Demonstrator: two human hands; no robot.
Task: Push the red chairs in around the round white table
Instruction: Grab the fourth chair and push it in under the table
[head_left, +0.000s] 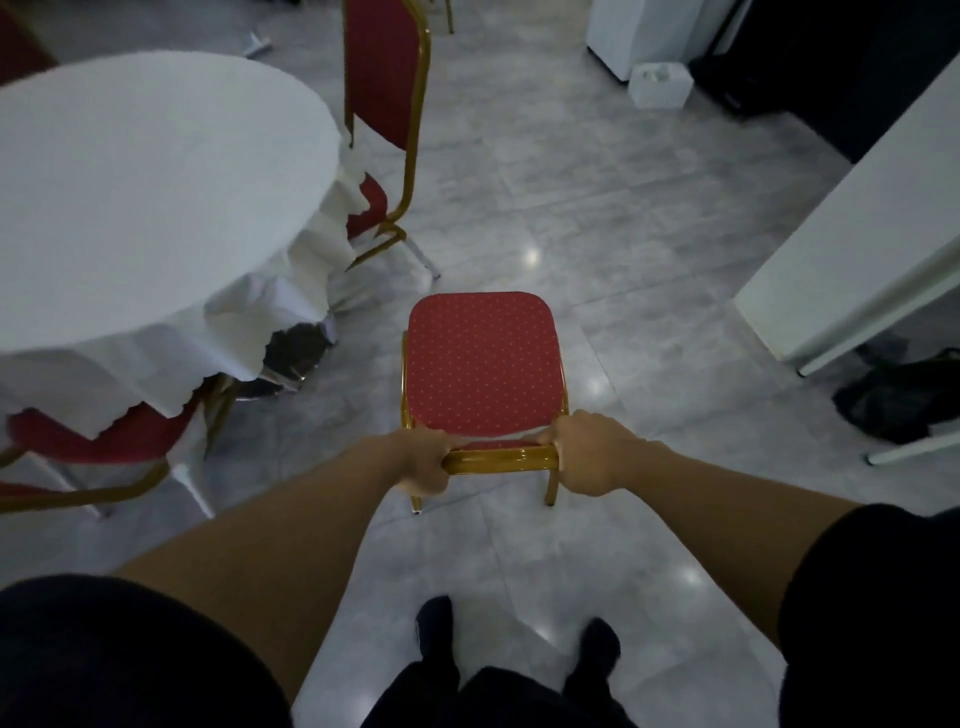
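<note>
A red chair (483, 364) with a gold frame stands on the floor right in front of me, to the right of the round white table (130, 197). My left hand (423, 460) and my right hand (589, 452) both grip the top rail of its backrest. A second red chair (382, 83) stands at the table's far right side with its seat partly under the cloth. A third red chair (98, 441) sits at the table's near edge, its seat half hidden by the cloth.
A white tablecloth hangs over the table's edge. A long white table (852, 260) stands at the right with a dark bag (904, 400) under it. A white box (660, 85) lies on the floor at the back. Grey tiled floor lies around the chair.
</note>
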